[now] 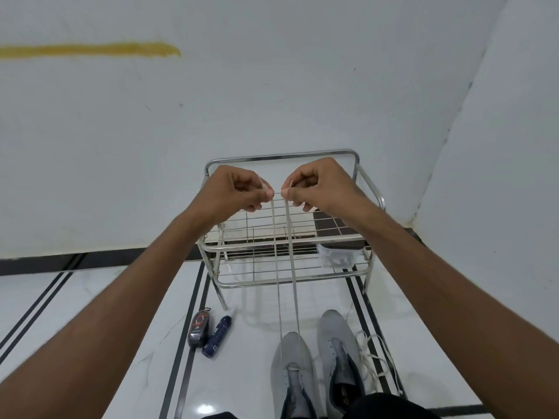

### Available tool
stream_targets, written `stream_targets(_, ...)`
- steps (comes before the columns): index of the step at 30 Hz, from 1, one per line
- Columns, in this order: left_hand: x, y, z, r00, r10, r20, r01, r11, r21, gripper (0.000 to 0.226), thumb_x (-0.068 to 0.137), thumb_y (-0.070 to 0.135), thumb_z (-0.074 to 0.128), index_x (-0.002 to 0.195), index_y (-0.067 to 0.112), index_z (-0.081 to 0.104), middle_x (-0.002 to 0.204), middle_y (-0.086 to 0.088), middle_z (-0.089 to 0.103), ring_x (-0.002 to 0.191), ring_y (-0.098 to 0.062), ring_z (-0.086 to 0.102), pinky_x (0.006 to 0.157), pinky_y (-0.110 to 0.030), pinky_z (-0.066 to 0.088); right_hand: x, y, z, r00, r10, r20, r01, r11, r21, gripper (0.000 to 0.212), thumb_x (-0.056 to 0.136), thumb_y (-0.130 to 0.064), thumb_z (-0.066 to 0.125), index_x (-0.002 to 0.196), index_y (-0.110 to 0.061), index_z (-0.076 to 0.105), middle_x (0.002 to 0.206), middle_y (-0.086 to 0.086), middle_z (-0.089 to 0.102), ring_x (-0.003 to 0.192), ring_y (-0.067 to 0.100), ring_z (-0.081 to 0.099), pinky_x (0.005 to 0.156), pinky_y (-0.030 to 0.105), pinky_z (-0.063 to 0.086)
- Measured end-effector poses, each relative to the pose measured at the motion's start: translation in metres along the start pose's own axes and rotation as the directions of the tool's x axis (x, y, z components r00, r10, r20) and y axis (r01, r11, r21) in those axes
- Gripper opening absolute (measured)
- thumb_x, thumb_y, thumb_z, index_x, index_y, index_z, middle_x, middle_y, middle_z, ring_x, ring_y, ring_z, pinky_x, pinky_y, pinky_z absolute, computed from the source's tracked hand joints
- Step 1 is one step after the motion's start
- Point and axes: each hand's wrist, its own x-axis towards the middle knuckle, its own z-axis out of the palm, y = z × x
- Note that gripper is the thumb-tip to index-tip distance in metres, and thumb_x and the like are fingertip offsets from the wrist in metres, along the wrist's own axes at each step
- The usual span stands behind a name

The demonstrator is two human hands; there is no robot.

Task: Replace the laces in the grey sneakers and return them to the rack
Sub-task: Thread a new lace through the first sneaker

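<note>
Now your left hand (pixel 239 189) and right hand (pixel 314 186) each pinch one end of the lace (pixel 289 267), which runs straight down to the left sneaker (pixel 290 367) below them.

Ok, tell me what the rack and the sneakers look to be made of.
Rack: looks like polished or chromed metal tube and wire, judging by its bright reflective shine.
Grey sneakers: seemingly a soft matte fabric or knit upper, with punched eyelets; the exact textile is unclear.

Hands (pixel 239 189) (pixel 317 186) pinch lace (pixel 292 267) ends (taut).
</note>
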Motion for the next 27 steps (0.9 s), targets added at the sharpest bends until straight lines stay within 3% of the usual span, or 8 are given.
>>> stream_targets(4,0.004,0.000,0.007,0.995,0.052,-0.082,-0.042,0.991,0.125,0.015,0.090,0.030,0.071,0.092,0.017,0.078,0.089,0.005,0.076,0.072,-0.004,0.063,0.069,-0.024,0.055,0.002,0.004,0.002,0.997,-0.031,-0.065,0.029,0.999,-0.030,0.003,0.087,-0.024,0.076,0.087,-0.022,0.077,0.078,-0.006,0.074,0.071,0.005,0.066,0.061,0.021,0.049)
stream_targets(8,0.007,0.006,0.013,0.988,0.088,-0.125,-0.062,0.979,0.195,0.012,0.089,0.024,0.074,0.098,0.022,0.079,0.089,0.012,0.077,0.080,0.002,0.069,0.079,-0.022,0.055,0.003,0.005,0.003,0.990,-0.044,-0.136,0.044,0.999,-0.002,0.005,0.090,-0.023,0.073,0.089,-0.022,0.078,0.083,-0.005,0.075,0.083,0.015,0.069,0.071,0.035,0.058)
stream_targets(10,0.008,0.009,0.016,0.983,0.088,-0.161,-0.058,0.981,0.184,0.012,0.084,0.023,0.078,0.097,0.023,0.079,0.083,0.013,0.076,0.080,0.000,0.071,0.077,-0.019,0.056,0.001,0.005,0.004,0.984,-0.054,-0.168,0.058,0.998,0.021,0.006,0.087,-0.019,0.075,0.092,-0.021,0.078,0.079,-0.002,0.074,0.080,0.016,0.070,0.071,0.037,0.059)
stream_targets(15,0.011,0.016,0.022,0.963,0.114,-0.245,-0.079,0.986,0.149,0.009,0.082,0.021,0.080,0.088,0.015,0.077,0.074,0.006,0.075,0.070,-0.007,0.072,0.069,-0.019,0.057,0.003,0.003,0.006,0.964,-0.052,-0.260,0.061,0.998,0.027,0.016,0.081,-0.020,0.082,0.092,-0.019,0.071,0.069,-0.008,0.073,0.067,0.000,0.068,0.063,0.019,0.050)
stream_targets(22,0.011,0.023,0.021,0.955,0.136,-0.263,-0.089,0.979,0.182,0.011,0.083,0.023,0.079,0.092,0.018,0.080,0.084,0.011,0.076,0.080,-0.002,0.072,0.081,-0.026,0.059,0.005,0.005,0.005,0.952,-0.064,-0.300,0.089,0.993,0.072,0.007,0.082,-0.015,0.080,0.085,-0.020,0.077,0.075,-0.010,0.073,0.073,0.002,0.068,0.069,0.021,0.055)
stream_targets(27,0.012,0.029,0.022,0.955,0.152,-0.255,-0.090,0.967,0.239,0.011,0.081,0.027,0.081,0.090,0.021,0.080,0.082,0.012,0.076,0.078,-0.001,0.071,0.080,-0.030,0.059,0.006,0.007,0.005,0.952,-0.053,-0.300,0.097,0.986,0.133,0.006,0.082,-0.016,0.080,0.087,-0.020,0.077,0.079,-0.006,0.075,0.077,0.006,0.070,0.069,0.023,0.052)
